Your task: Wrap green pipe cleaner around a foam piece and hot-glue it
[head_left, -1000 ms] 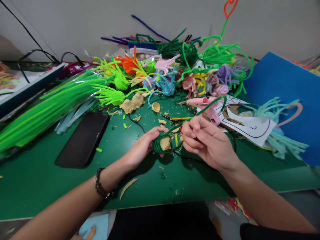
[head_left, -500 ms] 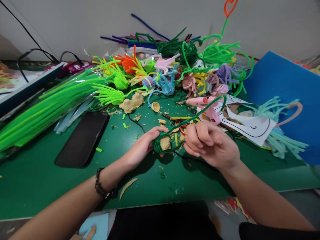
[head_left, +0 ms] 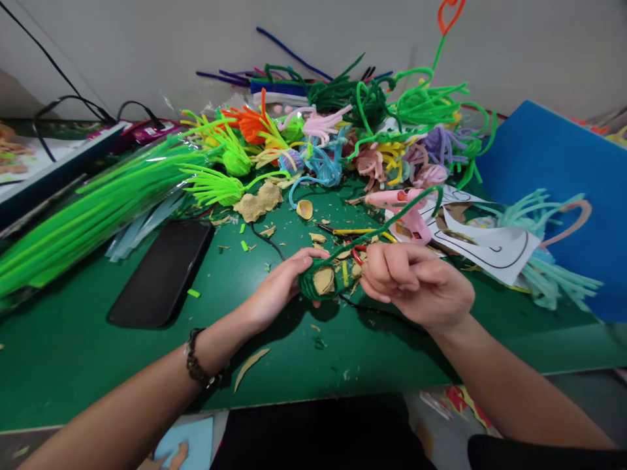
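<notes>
Between the thumb and fingers of my left hand [head_left: 280, 282] is a small form wound with dark green pipe cleaner [head_left: 307, 284], a tan core [head_left: 324, 281] showing in its face. A loose length of the green pipe cleaner [head_left: 386, 226] rises from it to the right, passing just above my right hand [head_left: 416, 282]. That hand is closed, fingers curled toward the thumb; whatever it may grip is hidden. Close by its fingertips lies a red-handled tool [head_left: 357, 256], partly covered. Tan scraps [head_left: 318, 238] are scattered behind the wound form.
A pink glue gun [head_left: 414, 219] lies behind my right hand, near cut white paper [head_left: 504, 251]. On the left are a black phone [head_left: 159, 274] and a bag of green pipe cleaners [head_left: 98, 215]. Colourful pipe-cleaner bundles [head_left: 328, 163] line the back; a blue board [head_left: 548, 170] stands right.
My right hand has shifted very slightly, its wrist turning a little. My left hand and the wound form stay in place.
</notes>
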